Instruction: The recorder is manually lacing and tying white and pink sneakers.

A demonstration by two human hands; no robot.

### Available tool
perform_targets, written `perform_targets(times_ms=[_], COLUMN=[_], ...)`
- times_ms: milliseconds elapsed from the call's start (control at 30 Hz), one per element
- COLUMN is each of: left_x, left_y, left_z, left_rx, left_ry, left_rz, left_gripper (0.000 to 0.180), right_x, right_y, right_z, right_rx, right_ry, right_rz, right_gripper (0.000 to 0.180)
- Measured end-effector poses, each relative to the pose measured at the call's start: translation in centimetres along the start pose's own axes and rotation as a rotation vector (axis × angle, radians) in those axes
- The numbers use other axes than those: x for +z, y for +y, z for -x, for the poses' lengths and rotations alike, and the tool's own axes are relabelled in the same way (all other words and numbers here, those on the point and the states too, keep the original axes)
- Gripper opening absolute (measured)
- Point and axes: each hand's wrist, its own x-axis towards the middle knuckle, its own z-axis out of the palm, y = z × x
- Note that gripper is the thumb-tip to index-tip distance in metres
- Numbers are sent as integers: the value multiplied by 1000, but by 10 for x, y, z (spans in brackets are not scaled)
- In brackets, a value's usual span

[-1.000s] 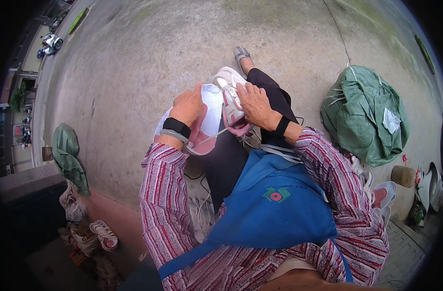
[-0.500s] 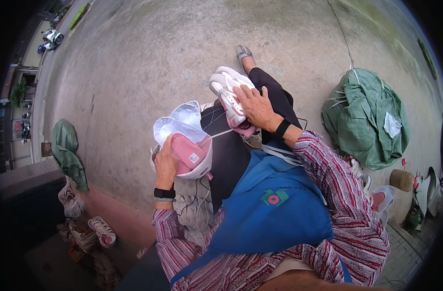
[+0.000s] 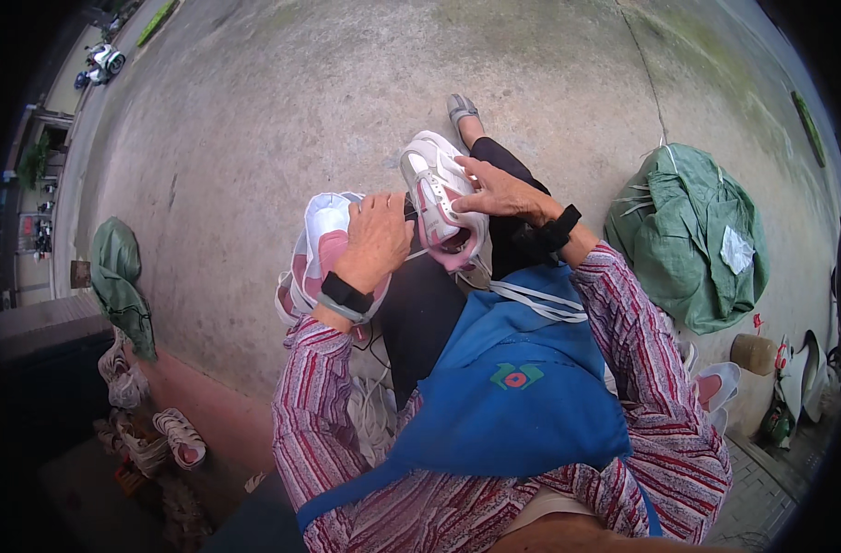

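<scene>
On my lap rests a white, grey and pink sneaker [image 3: 428, 205], its pink-lined opening toward me. My right hand [image 3: 505, 195] grips its right side, thumb and forefinger reaching over the upper near the eyelets. My left hand [image 3: 376, 241] is just left of the sneaker, back of the hand up, fingers bent near a dark cord; what lies under the fingertips is hidden. Partly beneath my left wrist are white and pink shoe pieces [image 3: 324, 219] on my left thigh. White laces [image 3: 540, 300] trail over my blue apron [image 3: 512, 405].
A large green sack [image 3: 688, 240] stands on the concrete at right, near a brown block [image 3: 752, 354] and pink-and-white shoe parts [image 3: 718, 383]. A smaller green sack [image 3: 118, 276] slumps at left. Below it lie strung shoe bundles [image 3: 179, 435]. A white motorbike [image 3: 99, 64] is far left.
My left hand has moved right, from the pink shoe piece to beside the sneaker. My right hand has shifted its hold on the sneaker, which has turned more upright.
</scene>
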Motion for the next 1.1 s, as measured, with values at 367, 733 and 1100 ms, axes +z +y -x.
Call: perform_targets(times_ms=[367, 733, 1100], left_x=[26, 41, -5], left_y=[19, 92, 11], left_z=[-32, 2, -49], left_rx=[-120, 148, -112], left_ry=[-148, -100, -185], left_rz=[386, 559, 916], left_gripper=[27, 13, 26], right_x=[12, 22, 19], right_y=[7, 13, -10], right_z=[-38, -50, -38], right_rx=[119, 130, -72], right_ry=[208, 238, 143], right_rz=[350, 143, 239], right_gripper=[58, 57, 37])
